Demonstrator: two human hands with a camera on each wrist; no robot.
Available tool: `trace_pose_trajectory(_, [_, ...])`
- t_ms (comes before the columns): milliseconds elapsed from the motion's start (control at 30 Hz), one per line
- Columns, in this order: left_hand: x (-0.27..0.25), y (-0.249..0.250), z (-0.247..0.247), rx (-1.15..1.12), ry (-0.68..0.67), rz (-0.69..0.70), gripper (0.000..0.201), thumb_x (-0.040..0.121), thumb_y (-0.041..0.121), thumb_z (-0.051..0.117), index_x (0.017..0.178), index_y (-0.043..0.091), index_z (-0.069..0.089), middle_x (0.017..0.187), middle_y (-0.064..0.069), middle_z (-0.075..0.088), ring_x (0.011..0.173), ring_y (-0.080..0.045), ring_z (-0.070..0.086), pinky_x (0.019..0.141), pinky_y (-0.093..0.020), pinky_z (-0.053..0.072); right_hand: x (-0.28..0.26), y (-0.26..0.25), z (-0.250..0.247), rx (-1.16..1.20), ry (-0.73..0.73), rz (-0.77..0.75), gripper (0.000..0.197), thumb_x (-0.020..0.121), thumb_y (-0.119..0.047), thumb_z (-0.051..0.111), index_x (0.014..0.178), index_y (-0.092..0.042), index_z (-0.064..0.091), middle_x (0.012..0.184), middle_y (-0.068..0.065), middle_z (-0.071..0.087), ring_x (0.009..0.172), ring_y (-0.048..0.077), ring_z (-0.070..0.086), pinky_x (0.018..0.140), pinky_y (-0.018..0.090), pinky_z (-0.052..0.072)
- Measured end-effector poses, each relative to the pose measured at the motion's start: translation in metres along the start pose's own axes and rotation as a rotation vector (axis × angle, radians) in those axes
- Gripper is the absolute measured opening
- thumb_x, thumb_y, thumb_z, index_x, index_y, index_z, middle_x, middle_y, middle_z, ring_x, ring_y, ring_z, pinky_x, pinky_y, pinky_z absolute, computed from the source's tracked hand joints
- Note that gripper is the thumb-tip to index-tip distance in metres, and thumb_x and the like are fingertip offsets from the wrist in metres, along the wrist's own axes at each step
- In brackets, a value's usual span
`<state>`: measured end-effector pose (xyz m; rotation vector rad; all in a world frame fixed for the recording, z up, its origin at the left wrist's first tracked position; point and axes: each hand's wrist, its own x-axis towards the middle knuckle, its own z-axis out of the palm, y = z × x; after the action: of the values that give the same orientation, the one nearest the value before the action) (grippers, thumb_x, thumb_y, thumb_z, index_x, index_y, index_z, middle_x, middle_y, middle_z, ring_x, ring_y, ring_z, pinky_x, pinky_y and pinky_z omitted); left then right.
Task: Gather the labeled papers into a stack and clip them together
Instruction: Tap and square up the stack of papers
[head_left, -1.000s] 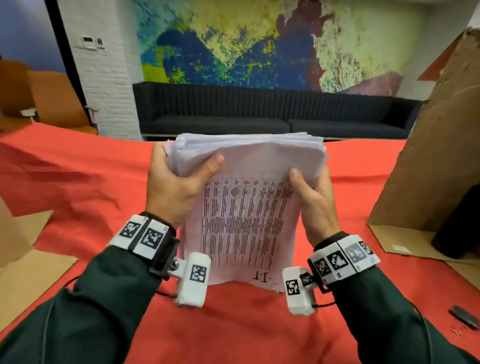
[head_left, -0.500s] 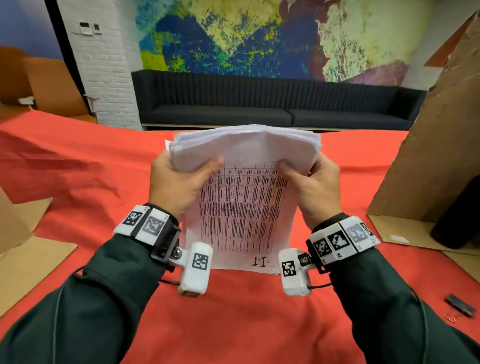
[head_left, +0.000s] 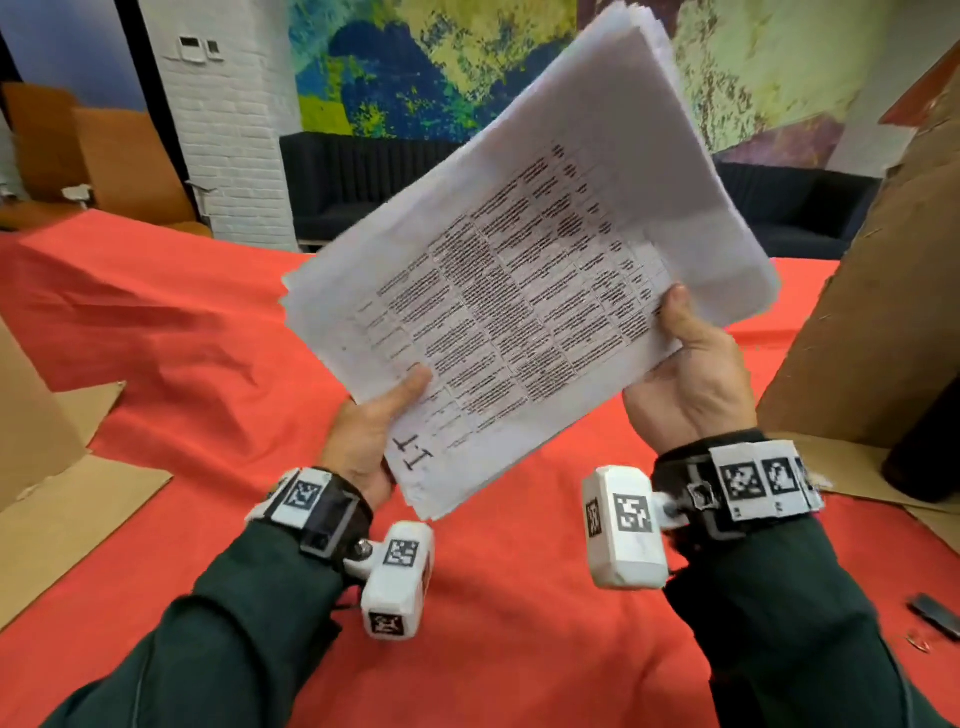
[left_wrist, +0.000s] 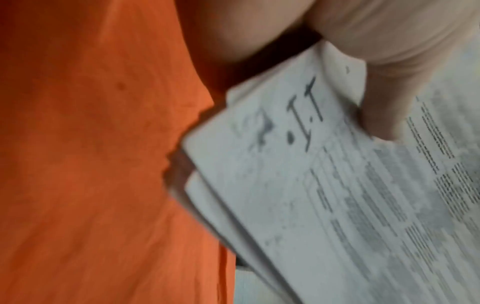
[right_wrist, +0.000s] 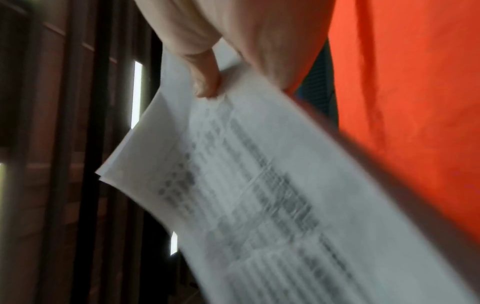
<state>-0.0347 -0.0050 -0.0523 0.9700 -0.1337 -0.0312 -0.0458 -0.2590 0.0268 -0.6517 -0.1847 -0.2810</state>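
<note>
1. The stack of papers (head_left: 524, 291) is held in the air above the red cloth (head_left: 156, 338), tilted so its far end points toward 1 o'clock and its near corner toward 7 o'clock.
2. The top sheet shows a printed table and the mark "1.1" near the lower corner.
3. The left hand (head_left: 363, 436) grips the stack's lower corner at about 7 o'clock, thumb (head_left: 410, 384) pressed on the top sheet; the left wrist view shows this thumb beside the "1.1" label.
4. The right hand (head_left: 691, 384) clamps the stack's lower long edge at about 4 o'clock, thumb on top, fingers hidden beneath.
5. A small black object (head_left: 935, 616), perhaps a clip, lies on the cloth at 4 o'clock, well apart from the hands.
6. Cardboard (head_left: 872, 312) leans at 3 o'clock.
</note>
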Motion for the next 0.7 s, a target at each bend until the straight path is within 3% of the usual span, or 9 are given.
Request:
trace_pose_trajectory(67, [0.003,0.014,-0.001,0.171,0.202,0.171,0.041,0.078,0.011,0.082,0.118,0.007,0.072,0.117,-0.014,0.077,0.107,-0.032,0.074,0.101,-0.055,0.056,-0.005,-0.008,-0.016,-0.120,-0.034,0.004,0.056,0.085,-0.007,0.068,0.140,-0.003,0.056,0.140,0.017,0.058,0.127,0.032,0.059,0.109,0.049,0.046])
trace_pose_trajectory(133, [0.007,0.028,-0.010,0.369,0.312,0.334,0.034,0.080,0.006,0.083,0.113,0.005,0.074,0.106,-0.007,0.080,0.096,-0.025,0.077,0.096,-0.051,0.060,-0.009,-0.028,-0.033,-0.330,-0.059,-0.039,0.044,0.076,0.000,0.074,0.119,-0.007,0.068,0.120,0.018,0.067,0.113,0.034,0.060,0.105,0.049,0.042])
trace_pose_trajectory(233, [0.001,0.046,-0.011,0.613,0.335,0.509,0.031,0.081,0.005,0.084,0.110,0.006,0.075,0.097,0.011,0.077,0.081,0.000,0.075,0.083,-0.028,0.062,-0.010,-0.046,-0.051,-0.766,-0.081,-0.072,0.041,0.058,-0.003,0.083,0.097,-0.006,0.072,0.094,0.012,0.077,0.083,0.026,0.069,0.091,0.050,0.052])
trace_pose_trajectory(333, [-0.002,0.050,-0.003,0.701,0.303,0.606,0.031,0.078,0.001,0.086,0.106,0.002,0.074,0.079,0.026,0.072,0.069,0.015,0.068,0.067,-0.009,0.054,-0.013,-0.033,-0.061,-0.944,-0.113,-0.201,0.052,0.056,0.004,0.088,0.103,-0.011,0.074,0.104,0.011,0.076,0.091,0.022,0.069,0.090,0.048,0.058])
trace_pose_trajectory(400, [-0.003,0.049,0.000,0.720,0.288,0.615,0.030,0.076,0.001,0.087,0.103,0.005,0.074,0.070,0.035,0.070,0.069,0.015,0.068,0.066,-0.007,0.052,-0.016,-0.026,-0.064,-0.940,-0.089,-0.319,0.051,0.066,0.013,0.081,0.109,-0.012,0.072,0.106,0.006,0.076,0.095,0.018,0.070,0.091,0.045,0.060])
trace_pose_trajectory(467, [-0.005,0.049,-0.002,0.724,0.261,0.619,0.030,0.074,0.008,0.089,0.100,0.011,0.074,0.075,0.035,0.072,0.073,0.010,0.071,0.070,-0.012,0.056,-0.020,-0.027,-0.061,-0.852,-0.139,-0.347,0.048,0.071,0.019,0.075,0.104,-0.016,0.073,0.103,-0.002,0.078,0.094,0.015,0.071,0.090,0.041,0.060])
trace_pose_trajectory(533, [-0.009,0.051,-0.005,0.717,0.218,0.592,0.040,0.066,0.021,0.093,0.101,0.014,0.074,0.083,0.029,0.076,0.078,0.005,0.073,0.075,-0.017,0.059,-0.025,-0.031,-0.064,-0.751,-0.194,-0.288,0.045,0.068,0.011,0.081,0.101,-0.019,0.077,0.105,0.000,0.078,0.098,0.022,0.070,0.092,0.043,0.058])
trace_pose_trajectory(600, [-0.013,0.049,-0.014,0.710,0.170,0.567,0.062,0.058,0.035,0.099,0.108,0.013,0.072,0.088,0.023,0.077,0.081,0.002,0.072,0.076,-0.017,0.058,-0.031,-0.034,-0.074,-0.784,-0.185,-0.241,0.043,0.063,-0.002,0.085,0.102,-0.018,0.076,0.102,-0.001,0.078,0.095,0.020,0.069,0.091,0.038,0.058])
trace_pose_trajectory(700, [-0.019,0.041,-0.022,0.613,0.186,0.496,0.073,0.049,0.066,0.092,0.102,0.023,0.065,0.077,0.014,0.073,0.066,-0.004,0.064,0.064,-0.019,0.055,-0.040,-0.033,-0.087,-0.961,-0.118,-0.199,0.040,0.063,-0.012,0.084,0.101,-0.017,0.070,0.092,-0.006,0.074,0.084,0.013,0.065,0.079,0.026,0.054])
